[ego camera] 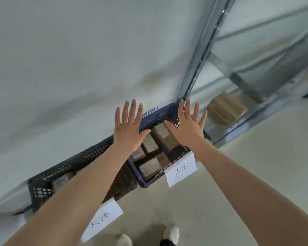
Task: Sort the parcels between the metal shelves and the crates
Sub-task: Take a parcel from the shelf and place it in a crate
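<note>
left hand [129, 129] — fingers spread straight, pointing 12 o'clock, holding nothing | right hand [188, 127] — same (backs facing camera), bare forearms outstretched

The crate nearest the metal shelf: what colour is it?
The crate is dark blue, clearest in the head view.

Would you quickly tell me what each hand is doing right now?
Left hand: open, fingers spread, holding nothing.
Right hand: open, fingers spread, holding nothing.

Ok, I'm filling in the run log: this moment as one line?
left hand: open, empty | right hand: open, empty | both over blue crate | crate holds parcels | cardboard box on metal shelf
</note>
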Tool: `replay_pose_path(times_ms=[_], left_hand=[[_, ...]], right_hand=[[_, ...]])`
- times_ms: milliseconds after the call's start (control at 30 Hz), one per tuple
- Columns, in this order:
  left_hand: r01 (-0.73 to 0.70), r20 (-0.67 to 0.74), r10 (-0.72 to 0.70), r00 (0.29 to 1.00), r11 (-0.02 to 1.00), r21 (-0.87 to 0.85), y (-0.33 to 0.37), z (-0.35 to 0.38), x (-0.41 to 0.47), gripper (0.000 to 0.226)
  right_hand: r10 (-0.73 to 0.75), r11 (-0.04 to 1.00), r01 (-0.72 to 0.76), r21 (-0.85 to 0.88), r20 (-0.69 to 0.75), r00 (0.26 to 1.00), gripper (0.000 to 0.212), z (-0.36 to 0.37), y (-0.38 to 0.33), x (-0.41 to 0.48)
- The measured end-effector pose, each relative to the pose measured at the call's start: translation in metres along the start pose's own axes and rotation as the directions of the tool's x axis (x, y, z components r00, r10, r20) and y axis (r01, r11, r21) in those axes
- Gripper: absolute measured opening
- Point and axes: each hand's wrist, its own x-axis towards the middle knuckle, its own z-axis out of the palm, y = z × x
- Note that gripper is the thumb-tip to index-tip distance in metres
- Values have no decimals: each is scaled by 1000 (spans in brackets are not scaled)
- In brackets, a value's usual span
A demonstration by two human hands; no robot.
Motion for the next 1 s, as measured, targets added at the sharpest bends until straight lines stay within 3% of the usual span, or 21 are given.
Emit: replay_pose_path(times_ms=[267, 567, 733, 867, 1000], left_hand=[[-124, -259, 113, 959, 992, -27, 60, -194, 34, 87], [-365, -387, 364, 847, 928, 74, 154, -275, 33, 86], [-435, -420, 435, 796, 895, 102, 247, -323, 51, 82], [-536, -461, 535, 708, 832, 142, 339, -352, 59, 80], [-547, -459, 527, 715, 831, 102, 429, -367, 65, 82]], right_hand=[[124, 992, -119, 35, -261, 957, 86, -175, 54, -61], [372, 917, -280, 285, -355, 858, 88, -207, 140, -129], [432, 893, -316, 319, -419, 798, 88, -240, 234, -152], [486, 870, -368, 329, -441, 754, 90, -261, 332, -176], [535, 844, -426, 327, -457, 710, 90, -273, 425, -197]])
